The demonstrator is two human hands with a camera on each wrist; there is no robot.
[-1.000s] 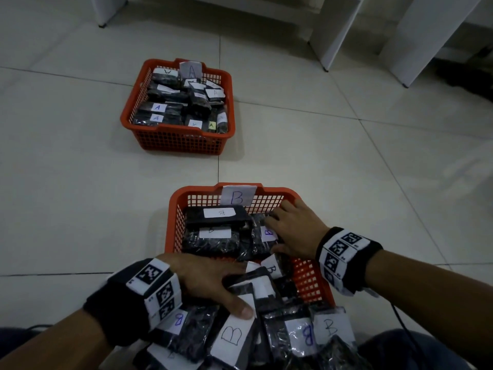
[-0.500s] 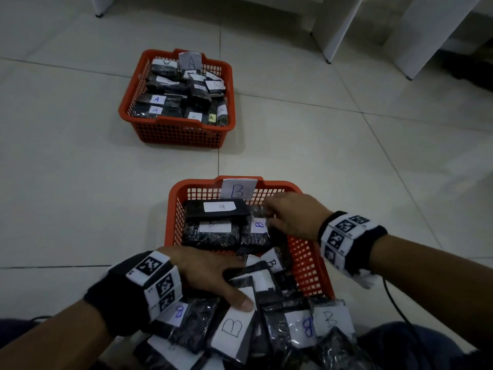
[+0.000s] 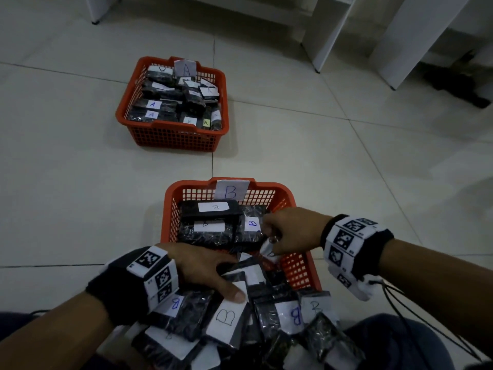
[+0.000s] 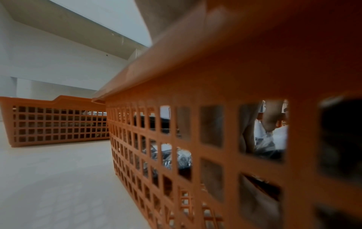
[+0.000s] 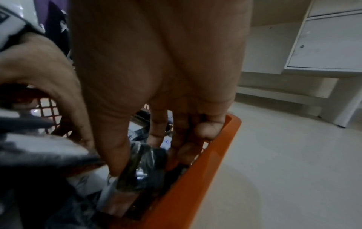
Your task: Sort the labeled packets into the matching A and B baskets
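The orange B basket, marked by a B card, stands close in front of me with dark packets in it. My right hand reaches into its right side and pinches a dark packet between thumb and fingers, close to the basket's right wall. My left hand lies on a heap of B-labelled packets at the basket's near edge, thumb stretched over a B label; its fingers are hidden under packets. The A basket with its A card stands farther away, full of A packets.
White furniture legs and a dark object stand at the back right. A black cable hangs from my right wrist over my knee. Pale floor tiles surround both baskets. A white cabinet stands to the right.
My right hand has slid from the middle of the B basket to its right side and curled onto a packet, uncovering a B-labelled packet. The left hand has stayed on the heap.
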